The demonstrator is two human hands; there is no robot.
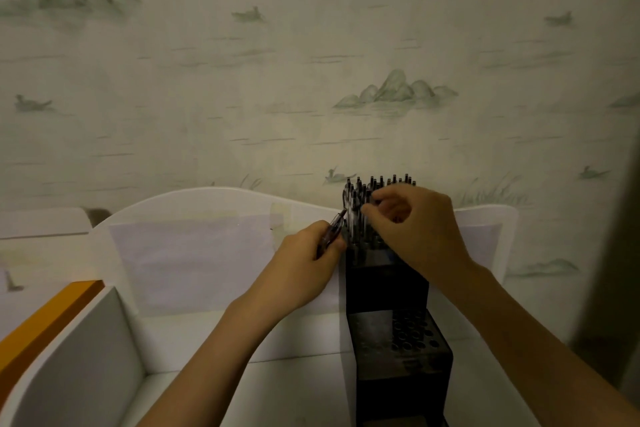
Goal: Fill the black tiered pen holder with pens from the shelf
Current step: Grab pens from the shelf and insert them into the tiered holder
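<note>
The black tiered pen holder (388, 284) stands on the white shelf (294, 378) against the wall. Its top tier is packed with several dark pens (360, 194) standing upright. The lower tier (374, 333) shows rows of round holes with nothing in them. My left hand (308, 260) grips a translucent dark pen (335, 224), its tip pointing up-right toward the top tier's left edge. My right hand (412, 222) hovers over the top tier with fingers curled, thumb and fingertips pinching among the standing pens.
A white curved back panel (207, 204) with taped paper sheets rises behind the shelf. A white side divider (86, 350) and an orange edge (45, 319) lie at the left. Patterned wallpaper (311, 62) fills the background.
</note>
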